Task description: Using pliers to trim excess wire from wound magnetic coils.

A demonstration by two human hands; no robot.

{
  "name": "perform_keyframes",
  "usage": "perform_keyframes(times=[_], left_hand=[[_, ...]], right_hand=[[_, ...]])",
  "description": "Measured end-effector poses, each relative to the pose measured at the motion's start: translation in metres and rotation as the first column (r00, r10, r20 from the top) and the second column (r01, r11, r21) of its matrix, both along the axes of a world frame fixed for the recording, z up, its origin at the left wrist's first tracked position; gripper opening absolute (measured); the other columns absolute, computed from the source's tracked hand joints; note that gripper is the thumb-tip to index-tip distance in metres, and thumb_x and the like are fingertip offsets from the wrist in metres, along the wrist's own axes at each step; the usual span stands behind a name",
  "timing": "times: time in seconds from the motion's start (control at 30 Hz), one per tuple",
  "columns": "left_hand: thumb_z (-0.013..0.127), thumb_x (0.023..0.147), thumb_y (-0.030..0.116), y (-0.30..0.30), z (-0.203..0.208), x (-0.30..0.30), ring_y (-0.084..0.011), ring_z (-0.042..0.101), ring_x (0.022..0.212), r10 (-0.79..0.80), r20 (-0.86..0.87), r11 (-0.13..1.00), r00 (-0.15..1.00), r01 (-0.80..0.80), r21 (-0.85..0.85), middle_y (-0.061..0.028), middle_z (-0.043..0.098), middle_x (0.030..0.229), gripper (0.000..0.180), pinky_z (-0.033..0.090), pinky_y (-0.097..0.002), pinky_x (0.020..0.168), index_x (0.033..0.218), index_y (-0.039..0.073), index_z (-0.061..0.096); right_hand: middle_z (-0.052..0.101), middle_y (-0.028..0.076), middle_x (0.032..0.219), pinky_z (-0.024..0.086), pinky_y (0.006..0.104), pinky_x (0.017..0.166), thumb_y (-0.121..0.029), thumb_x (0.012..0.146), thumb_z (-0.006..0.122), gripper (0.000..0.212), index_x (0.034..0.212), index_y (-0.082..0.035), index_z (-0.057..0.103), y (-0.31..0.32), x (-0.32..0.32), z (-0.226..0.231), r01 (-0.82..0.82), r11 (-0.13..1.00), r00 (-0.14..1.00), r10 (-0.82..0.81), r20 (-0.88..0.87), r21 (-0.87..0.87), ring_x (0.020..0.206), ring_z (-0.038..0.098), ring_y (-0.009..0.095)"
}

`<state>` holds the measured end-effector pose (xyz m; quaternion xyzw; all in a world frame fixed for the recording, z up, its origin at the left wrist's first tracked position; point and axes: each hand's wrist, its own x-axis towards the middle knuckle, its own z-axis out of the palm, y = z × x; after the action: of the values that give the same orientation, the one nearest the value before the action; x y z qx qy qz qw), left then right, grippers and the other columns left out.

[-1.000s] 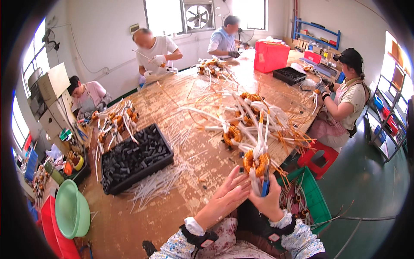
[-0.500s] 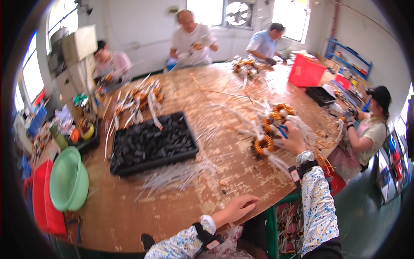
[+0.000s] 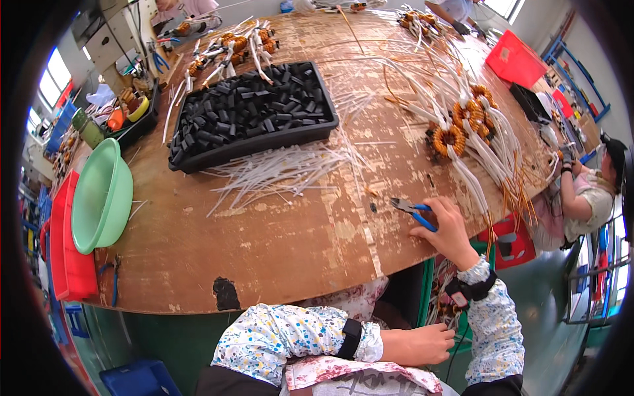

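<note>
Since half a second ago, your right hand (image 3: 450, 231) has come back from the coils (image 3: 449, 140) to the near part of the table (image 3: 317, 244), and your left hand (image 3: 422, 344) has gone from the table edge to below it. Your view is also lower now.

Your right hand is half open, with thumb and fingers apart at the blue handles of the pliers (image 3: 422, 221); whether it grips them firmly, I cannot tell. The pliers point to the left, on or just above the wood. Your left hand lies across your lap, palm down, with fingers a little bent, toward the green crate (image 3: 426, 290); what is under its fingers, I cannot tell.

The copper-coloured coils are on the table beyond your right hand, apart from it, in one pile with their white leads (image 3: 470, 181) spread toward the right edge. To the left of them are loose white strips (image 3: 277, 175), just beside the black tray (image 3: 264, 144), which is full of short black tubes (image 3: 254, 99). Farther left stands a tilted green basin (image 3: 122, 198) against a red bin (image 3: 69, 244). At the right side, a co-worker (image 3: 588, 191) sits near a red stool (image 3: 515, 244).
</note>
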<state>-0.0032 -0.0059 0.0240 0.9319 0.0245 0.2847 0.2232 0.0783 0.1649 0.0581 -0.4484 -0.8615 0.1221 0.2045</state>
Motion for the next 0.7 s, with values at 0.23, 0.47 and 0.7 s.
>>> perform_keyframes(times=[0.23,0.47,0.7], left_hand=[[0.060,0.069,0.015,-0.028,0.004,0.001,-0.0241,0.056,0.080,0.018,0.022,0.999,1.000,-0.018,-0.027,-0.0076,0.059,0.080,0.013,0.045,-0.0342,0.063,0.075,0.004,0.066],[0.059,0.069,0.011,-0.036,0.005,0.001,-0.0315,0.059,0.066,0.023,-0.003,0.985,1.000,-0.023,-0.170,-0.0142,0.058,0.069,0.011,0.047,-0.0401,0.059,0.072,0.000,0.061],[0.058,0.069,0.010,-0.049,-0.007,0.013,-0.0320,0.059,0.066,-0.104,0.076,0.937,0.992,0.123,-0.327,-0.0146,0.058,0.068,0.011,0.048,-0.0403,0.059,0.071,0.000,0.060]], right_hand=[[0.061,0.011,0.096,0.038,0.0407,0.089,-0.015,0.065,0.077,0.034,0.095,-0.006,0.063,-0.088,-0.036,0.038,-0.082,0.985,0.992,0.095,-0.080,0.151,0.097,0.055,0.031],[0.057,0.010,0.075,0.046,0.0350,0.057,-0.044,0.073,0.073,0.044,0.083,-0.003,0.058,-0.151,-0.049,0.047,-0.480,0.767,0.876,0.388,-0.288,-0.426,0.069,0.059,0.028],[0.061,0.013,0.074,0.048,0.0353,0.061,-0.024,0.081,0.066,0.023,0.082,-0.001,0.062,-0.160,-0.056,0.033,-0.575,0.630,0.817,0.399,-0.417,-0.522,0.069,0.061,0.029]])
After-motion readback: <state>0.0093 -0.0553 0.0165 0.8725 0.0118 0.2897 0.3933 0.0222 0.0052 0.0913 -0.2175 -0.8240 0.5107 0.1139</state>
